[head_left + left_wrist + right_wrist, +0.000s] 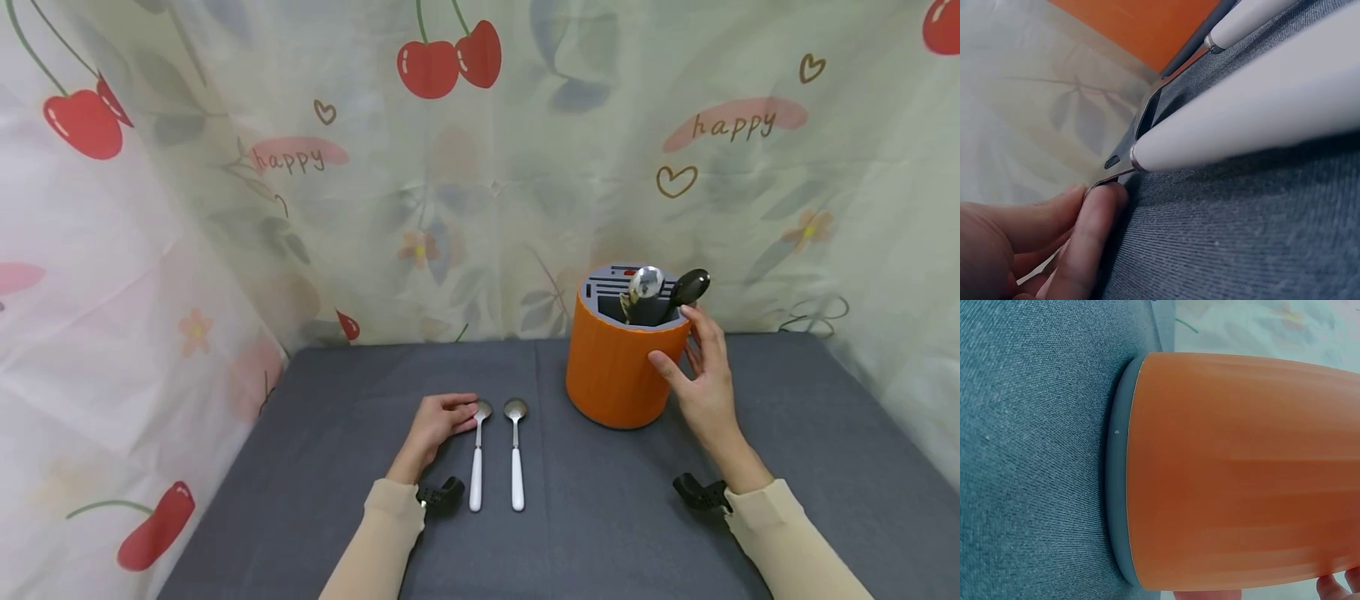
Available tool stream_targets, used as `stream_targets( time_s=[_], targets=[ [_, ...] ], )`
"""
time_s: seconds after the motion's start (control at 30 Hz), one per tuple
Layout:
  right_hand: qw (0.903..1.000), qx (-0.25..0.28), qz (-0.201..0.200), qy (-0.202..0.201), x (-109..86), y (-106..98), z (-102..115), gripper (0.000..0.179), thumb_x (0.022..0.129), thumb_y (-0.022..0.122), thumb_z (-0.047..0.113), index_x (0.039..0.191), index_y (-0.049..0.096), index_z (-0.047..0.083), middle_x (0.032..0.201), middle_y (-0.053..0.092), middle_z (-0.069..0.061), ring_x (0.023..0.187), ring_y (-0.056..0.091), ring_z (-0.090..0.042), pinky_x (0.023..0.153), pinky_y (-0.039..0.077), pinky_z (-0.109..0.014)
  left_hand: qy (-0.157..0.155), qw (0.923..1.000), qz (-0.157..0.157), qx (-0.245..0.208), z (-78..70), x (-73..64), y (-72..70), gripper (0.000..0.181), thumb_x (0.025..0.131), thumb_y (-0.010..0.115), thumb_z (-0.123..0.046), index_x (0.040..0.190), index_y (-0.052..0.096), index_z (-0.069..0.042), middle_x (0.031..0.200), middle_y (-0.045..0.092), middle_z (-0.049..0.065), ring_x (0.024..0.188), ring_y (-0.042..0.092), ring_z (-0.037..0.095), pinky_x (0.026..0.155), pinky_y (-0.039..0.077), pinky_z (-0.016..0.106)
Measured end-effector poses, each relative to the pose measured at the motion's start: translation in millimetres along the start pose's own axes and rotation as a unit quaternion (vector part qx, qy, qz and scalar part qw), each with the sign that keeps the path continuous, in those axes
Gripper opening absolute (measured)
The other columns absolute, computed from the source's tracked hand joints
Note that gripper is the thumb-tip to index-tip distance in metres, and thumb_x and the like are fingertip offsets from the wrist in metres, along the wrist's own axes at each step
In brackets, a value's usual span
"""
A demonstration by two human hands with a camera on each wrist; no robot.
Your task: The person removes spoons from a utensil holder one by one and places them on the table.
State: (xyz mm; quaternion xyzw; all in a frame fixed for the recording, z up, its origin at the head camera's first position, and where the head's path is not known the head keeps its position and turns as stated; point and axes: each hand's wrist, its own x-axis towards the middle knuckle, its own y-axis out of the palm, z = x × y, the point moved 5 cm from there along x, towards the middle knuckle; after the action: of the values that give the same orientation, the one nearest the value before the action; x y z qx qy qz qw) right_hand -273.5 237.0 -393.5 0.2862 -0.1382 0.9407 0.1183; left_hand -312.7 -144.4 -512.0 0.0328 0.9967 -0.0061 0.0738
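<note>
Two spoons lie side by side on the dark grey cloth, handles toward me. My left hand (442,421) pinches the bowl end of the left spoon (476,479); in the left wrist view, thumb and finger meet at its metal tip. Just right of it is the second white-handled spoon (517,475), untouched. An orange utensil holder (615,375) stands upright at the back right, with a grey slotted top. My right hand (708,392) holds its right side, thumb on the front and fingers by the rim. The right wrist view shows mostly the holder's orange wall (1241,469).
A shiny metal utensil head (646,282) and a black one (691,287) stick up from the holder. Grey cloth (337,500) covers the table. Printed curtains (487,208) hang behind and at the sides. Each wrist wears a black device, one by the left spoon's handle.
</note>
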Motion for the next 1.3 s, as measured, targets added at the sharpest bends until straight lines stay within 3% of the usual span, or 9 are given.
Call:
stream_targets(
  time_s=[0.3,0.5,0.67,1.0,1.13,1.3],
  targets=[
    [1.0,-0.004,0.003,-0.002,-1.3,0.6,11.3,0.072,0.096,0.07,-0.006,0.159,0.041,0.014,0.167,0.029,-0.004,0.15,0.034,-0.025,0.124,0.026,-0.056,0.007,0.9996,-0.001,0.027,-5.5,-1.6,-0.3,0.03,0.1,0.068,0.0,0.128,0.069,0.01,0.117,0.072,0.025,0.081,0.073,0.012,0.079,0.063,0.028],
    [1.0,-0.007,0.003,-0.002,-1.7,0.7,14.1,0.072,0.096,0.07,-0.006,0.159,0.041,0.014,0.166,0.029,-0.003,0.15,0.034,-0.023,0.125,0.027,-0.046,0.017,0.998,-0.016,0.059,-7.8,-3.5,-3.1,0.029,0.099,0.071,-0.005,0.126,0.072,0.007,0.113,0.074,0.024,0.079,0.076,0.014,0.076,0.063,0.029],
    [1.0,-0.008,0.004,0.0,-2.0,1.0,16.0,0.071,0.096,0.069,-0.005,0.159,0.041,0.014,0.167,0.029,-0.004,0.15,0.034,-0.024,0.126,0.027,-0.045,0.022,0.9961,-0.024,0.082,-8.6,-4.3,-3.0,0.027,0.1,0.071,-0.006,0.125,0.073,0.006,0.115,0.074,0.023,0.08,0.077,0.016,0.075,0.063,0.028],
    [1.0,-0.005,0.004,0.001,-2.3,0.3,20.4,0.069,0.097,0.069,-0.004,0.159,0.041,0.011,0.167,0.028,-0.008,0.151,0.033,-0.025,0.126,0.026,-0.042,0.026,0.9954,-0.03,0.088,-9.3,-3.8,-0.9,0.026,0.1,0.071,-0.006,0.124,0.074,0.004,0.114,0.075,0.021,0.079,0.077,0.013,0.075,0.063,0.027],
    [0.9999,-0.009,0.006,0.004,-1.7,0.3,16.1,0.07,0.097,0.069,-0.003,0.159,0.04,0.012,0.168,0.026,-0.007,0.152,0.032,-0.027,0.126,0.026,-0.043,0.031,0.9946,-0.035,0.092,-10.5,-4.3,-3.1,0.027,0.099,0.072,-0.007,0.124,0.074,0.005,0.111,0.076,0.02,0.076,0.076,0.013,0.072,0.063,0.026],
    [0.9998,-0.015,0.005,0.008,1.1,-1.0,-3.8,0.073,0.096,0.071,-0.004,0.16,0.04,0.015,0.167,0.027,-0.003,0.151,0.033,-0.025,0.126,0.027,-0.042,0.055,0.9895,-0.068,0.115,-15.7,-5.1,-9.5,0.026,0.099,0.073,-0.009,0.122,0.075,0.004,0.107,0.077,0.019,0.073,0.076,0.014,0.069,0.062,0.025]
  ],
)
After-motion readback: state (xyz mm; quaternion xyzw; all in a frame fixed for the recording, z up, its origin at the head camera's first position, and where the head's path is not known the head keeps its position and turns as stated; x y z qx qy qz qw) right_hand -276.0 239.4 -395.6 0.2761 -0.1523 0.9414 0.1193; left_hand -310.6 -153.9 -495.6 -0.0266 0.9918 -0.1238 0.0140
